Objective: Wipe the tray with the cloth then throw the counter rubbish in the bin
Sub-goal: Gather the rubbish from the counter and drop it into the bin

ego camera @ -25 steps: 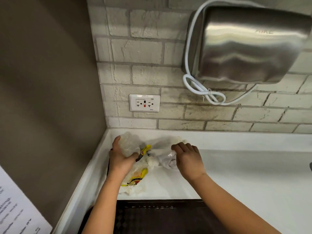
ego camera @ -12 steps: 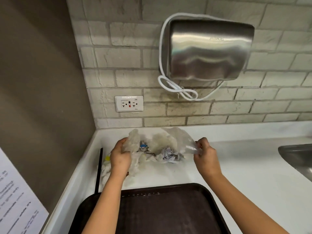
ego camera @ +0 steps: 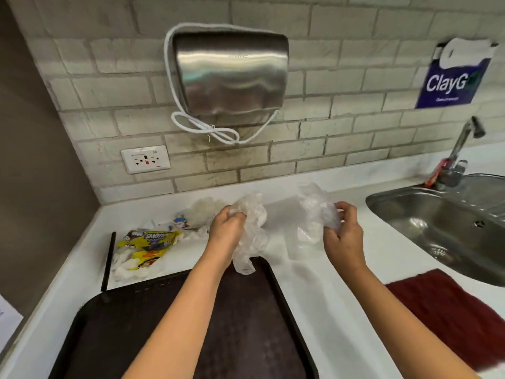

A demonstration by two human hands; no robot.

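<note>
Crumpled clear plastic bag (ego camera: 276, 228) gripped by left hand (ego camera: 228, 232) and right hand (ego camera: 343, 232), hands apart, bag's outline hard to trace against white counter (ego camera: 314, 291)

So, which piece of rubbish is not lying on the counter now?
The clear plastic bag, gripped by the left hand and right hand; the yellow wrapper lies on the counter.
</note>
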